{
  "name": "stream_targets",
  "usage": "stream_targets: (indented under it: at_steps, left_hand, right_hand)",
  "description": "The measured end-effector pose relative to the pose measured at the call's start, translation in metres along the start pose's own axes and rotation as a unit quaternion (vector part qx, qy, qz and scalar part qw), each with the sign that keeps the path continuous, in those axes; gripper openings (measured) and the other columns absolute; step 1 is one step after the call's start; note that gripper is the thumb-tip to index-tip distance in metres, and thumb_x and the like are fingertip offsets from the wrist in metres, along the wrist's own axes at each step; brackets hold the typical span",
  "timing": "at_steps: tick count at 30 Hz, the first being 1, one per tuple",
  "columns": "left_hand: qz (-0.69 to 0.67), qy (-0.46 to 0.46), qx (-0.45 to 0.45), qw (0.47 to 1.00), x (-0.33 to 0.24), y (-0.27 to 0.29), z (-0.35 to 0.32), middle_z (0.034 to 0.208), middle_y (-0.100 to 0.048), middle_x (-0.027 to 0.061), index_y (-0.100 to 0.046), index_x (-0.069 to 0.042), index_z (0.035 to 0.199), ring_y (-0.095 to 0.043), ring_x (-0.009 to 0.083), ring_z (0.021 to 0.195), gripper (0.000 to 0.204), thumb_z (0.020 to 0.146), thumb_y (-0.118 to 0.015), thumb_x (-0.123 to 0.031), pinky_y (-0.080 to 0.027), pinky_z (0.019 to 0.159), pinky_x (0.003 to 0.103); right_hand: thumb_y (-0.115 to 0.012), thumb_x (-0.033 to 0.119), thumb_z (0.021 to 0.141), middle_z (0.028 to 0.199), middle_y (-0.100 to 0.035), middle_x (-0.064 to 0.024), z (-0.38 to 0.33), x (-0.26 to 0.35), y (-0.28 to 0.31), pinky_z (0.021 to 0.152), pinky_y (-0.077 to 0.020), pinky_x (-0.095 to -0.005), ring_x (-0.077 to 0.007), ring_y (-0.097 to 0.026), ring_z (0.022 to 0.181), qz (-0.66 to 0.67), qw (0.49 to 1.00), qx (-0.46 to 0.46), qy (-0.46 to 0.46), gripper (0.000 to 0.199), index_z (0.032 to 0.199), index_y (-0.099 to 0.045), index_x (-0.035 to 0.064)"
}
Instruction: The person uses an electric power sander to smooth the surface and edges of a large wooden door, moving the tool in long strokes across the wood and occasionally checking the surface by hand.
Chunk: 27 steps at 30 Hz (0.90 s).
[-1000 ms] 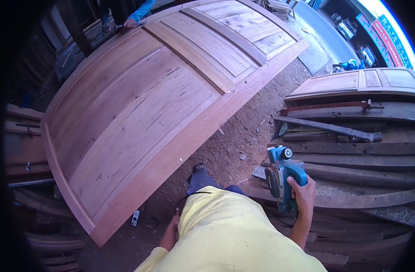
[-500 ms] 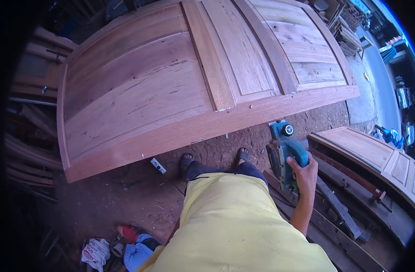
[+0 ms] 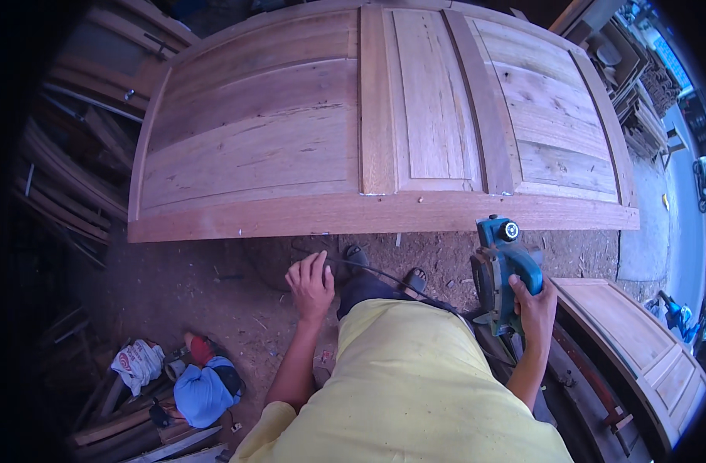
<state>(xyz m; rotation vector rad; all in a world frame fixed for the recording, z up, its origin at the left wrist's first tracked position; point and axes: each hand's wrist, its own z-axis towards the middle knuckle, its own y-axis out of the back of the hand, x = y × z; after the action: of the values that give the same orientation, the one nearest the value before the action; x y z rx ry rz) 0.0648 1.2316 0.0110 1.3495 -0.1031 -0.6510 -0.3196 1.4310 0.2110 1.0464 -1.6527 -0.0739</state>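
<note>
My right hand (image 3: 536,302) is closed around the rear handle of a teal electric hand planer (image 3: 501,266). The planer is held upright, off to the right of my body, with its front knob near the edge of a large wooden panel door (image 3: 252,131). A black power cord (image 3: 384,273) runs leftward from the planer across my legs. At its other visible stretch, my left hand (image 3: 311,287) has its fingers closed on the cord, below the door's near edge.
The raised door spans the area before me. A smaller panelled door (image 3: 619,316) leans at right beside dark beams. Curved wooden pieces (image 3: 67,181) are stacked at left. A blue cloth bundle (image 3: 206,392) and a white bag (image 3: 139,363) lie lower left. Shavings litter the floor.
My left hand has come into view with the cord. My view has turned, so the large door sits straighter. The planer stays in my right hand.
</note>
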Motion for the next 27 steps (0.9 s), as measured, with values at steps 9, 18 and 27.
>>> stream_targets:
  at_steps: [9,18,27]
  left_hand:
    - [0.096,-0.033,0.117,0.988,-0.085,-0.059,0.133,0.177,-0.031,0.0188,-0.053,-0.013,0.162,-0.03,0.0454,0.16,0.063,0.099,-0.06,-0.01,-0.03,0.119,0.07]
    - [0.064,-0.004,0.111,0.992,-0.133,-0.086,0.123,0.175,-0.033,0.0236,-0.055,-0.005,0.158,-0.026,0.0471,0.163,0.056,0.103,-0.055,-0.012,-0.028,0.121,0.071]
    - [-0.103,-0.036,0.028,0.994,-0.159,-0.066,0.11,0.162,-0.045,0.0218,-0.058,-0.017,0.157,-0.033,0.0454,0.157,0.065,0.094,-0.068,-0.004,-0.029,0.122,0.065]
  right_hand:
    - [-0.088,0.034,0.095,0.067,-0.059,0.0006,0.005,0.006,0.003,0.05,-0.0396,-0.0268,-0.0083,-0.052,0.051,0.024,1.0,0.02,0.003,0.037,0.1,-0.071,0.002]
    - [-0.089,0.028,0.094,0.068,-0.059,0.001,0.008,0.001,0.003,0.052,-0.0416,-0.0272,-0.0079,-0.053,0.054,0.012,0.999,0.032,-0.017,0.037,0.111,-0.075,-0.0013]
    - [-0.089,0.026,0.093,0.068,-0.06,0.0006,0.011,-0.02,0.017,0.052,-0.0418,-0.0275,-0.0083,-0.054,0.054,0.017,0.998,0.051,-0.03,0.036,0.111,-0.075,-0.0017]
